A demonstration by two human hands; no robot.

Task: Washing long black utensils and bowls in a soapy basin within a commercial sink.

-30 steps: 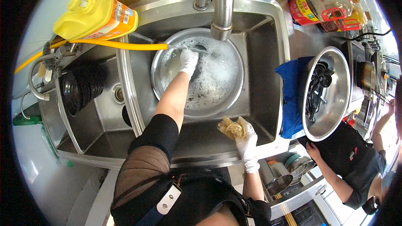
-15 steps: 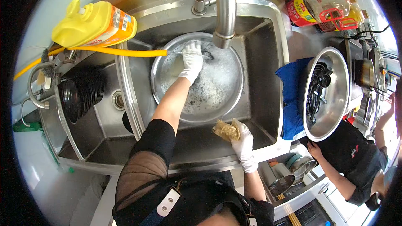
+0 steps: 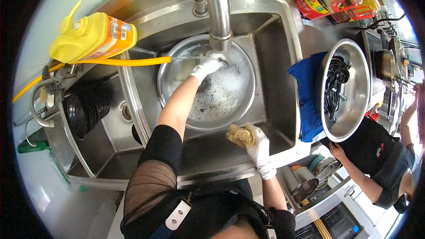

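A round metal basin (image 3: 251, 102) of foamy water stands in the large sink compartment. My left hand (image 3: 207, 67), in a white glove, reaches into the basin at the water's surface. Its fingers are curled at the edge of something dark (image 3: 225, 63), mostly hidden by hand and foam. My right hand (image 3: 259, 148), gloved too, is closed on a tan, stringy scrubber (image 3: 241, 136), held over the sink's near side, apart from the basin. Water runs from the end of a yellow hose (image 3: 141, 61) toward my left hand.
A steel faucet (image 3: 219, 17) hangs over the basin's far side. Stacked black bowls (image 3: 88, 114) lie in the left sink. On the right, a metal bowl (image 3: 356, 119) holds black utensils beside a blue cloth (image 3: 310, 102). A yellow jug (image 3: 95, 37) and another person (image 3: 372, 163) flank the sink.
My left hand has shifted right in the basin, its fingers now curled at the dark thing. My right hand keeps the scrubber in nearly the same place. The whole view has shifted slightly.
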